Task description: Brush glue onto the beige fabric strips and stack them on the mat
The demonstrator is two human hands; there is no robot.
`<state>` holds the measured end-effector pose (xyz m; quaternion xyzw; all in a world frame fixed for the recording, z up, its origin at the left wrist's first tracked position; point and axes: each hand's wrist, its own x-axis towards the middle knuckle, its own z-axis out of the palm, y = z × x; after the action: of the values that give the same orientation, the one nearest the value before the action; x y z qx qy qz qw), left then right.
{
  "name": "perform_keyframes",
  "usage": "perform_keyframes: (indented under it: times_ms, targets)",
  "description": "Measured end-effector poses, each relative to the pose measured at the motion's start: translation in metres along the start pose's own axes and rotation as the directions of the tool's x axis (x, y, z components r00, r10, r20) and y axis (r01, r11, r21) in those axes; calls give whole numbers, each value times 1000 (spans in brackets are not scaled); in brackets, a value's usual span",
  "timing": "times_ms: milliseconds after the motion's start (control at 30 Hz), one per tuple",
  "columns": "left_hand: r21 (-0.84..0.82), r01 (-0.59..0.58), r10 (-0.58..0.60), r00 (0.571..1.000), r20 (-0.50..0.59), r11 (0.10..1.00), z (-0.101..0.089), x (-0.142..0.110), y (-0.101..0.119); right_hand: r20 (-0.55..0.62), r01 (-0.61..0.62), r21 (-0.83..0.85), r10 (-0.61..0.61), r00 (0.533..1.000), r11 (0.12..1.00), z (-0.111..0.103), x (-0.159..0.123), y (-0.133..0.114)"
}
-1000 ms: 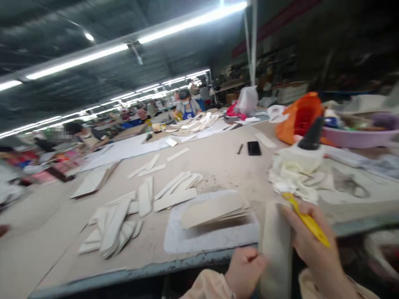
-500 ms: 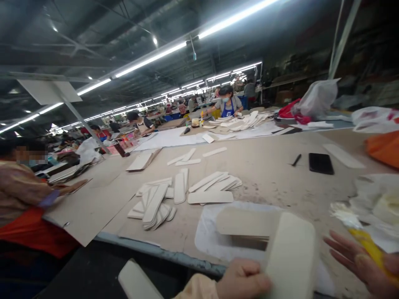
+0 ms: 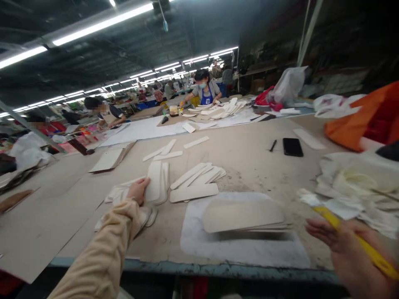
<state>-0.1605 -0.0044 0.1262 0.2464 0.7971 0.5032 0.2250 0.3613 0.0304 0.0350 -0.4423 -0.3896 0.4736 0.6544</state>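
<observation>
Left hand: your left hand [image 3: 139, 190] is drawn in narrow, fingertips pinching the left edge of a pale panel [image 3: 153, 182].
Pale panel: directly against your left fingertips, to their right; overlaps narrower strips on its right side.
Right hand: your right hand [image 3: 352, 245] holds a yellow-handled brush [image 3: 330, 216] across the palm, fingers partly extended; pale matter on the brush tip. Hand slightly blurred.
Loose pile: pale pieces [image 3: 120, 189] lie around and partly behind your left hand and sleeve.
Fanned strips: overlapping strips [image 3: 195, 192] lie right of the pale panel, well apart from your right hand.
Stack: broad pieces [image 3: 243, 216] lie on a white sheet [image 3: 199, 249], between your hands.
Table: brownish covering on the table [image 3: 249, 149], dark specks near the stack; black phone [image 3: 293, 147] farther back.
Right side: crumpled white material [image 3: 333, 166] before an orange bag [image 3: 349, 128].
Room: person in a blue apron [image 3: 207, 93] across the table; tube lights [image 3: 102, 25] overhead.
</observation>
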Motion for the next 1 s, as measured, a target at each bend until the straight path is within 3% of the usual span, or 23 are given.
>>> perform_keyframes:
  times_ms: [67,133,200,233,267,300,367,400,433,567,833,1000]
  targets:
    - [94,-30,36,997,-66,995,1,10,1,30,-23,-8,23,999,1000,7,-4,-5]
    - [160,-74,87,993,-76,984,11,4,-5,61,-10,-19,12,998,1000,10,-4,-6]
    - [189,-174,171,985,30,966,28,-19,-21,96,2,-9,-1,995,1000,11,-2,-3]
    - [179,-247,225,965,134,952,39,-36,-32,114,-5,6,4,993,1000,12,-1,-2]
    - [170,-441,384,878,286,881,50,-54,-45,128,-21,24,18,992,999,14,-1,-1]
    - [121,-597,512,761,397,793,60,-73,-58,134,-40,43,34,990,998,16,0,0]
    - [54,-757,635,582,507,651,79,-106,-81,137,-84,74,73,988,994,20,0,-1]
    - [30,-790,661,533,528,613,86,-118,-90,136,-103,82,91,986,991,23,0,-2]
    - [18,-802,670,511,538,598,92,-127,-97,137,-118,87,105,985,989,24,0,-3]
    - [6,-774,642,530,554,633,107,-132,-108,161,-133,113,114,980,985,24,-1,-5]
    - [-22,-780,672,524,523,626,115,-128,-98,159,4,13,-6,987,1000,12,-2,-3]
    - [-2,-804,690,510,514,595,120,-132,-95,202,-24,-79,39,979,997,28,-10,-4]
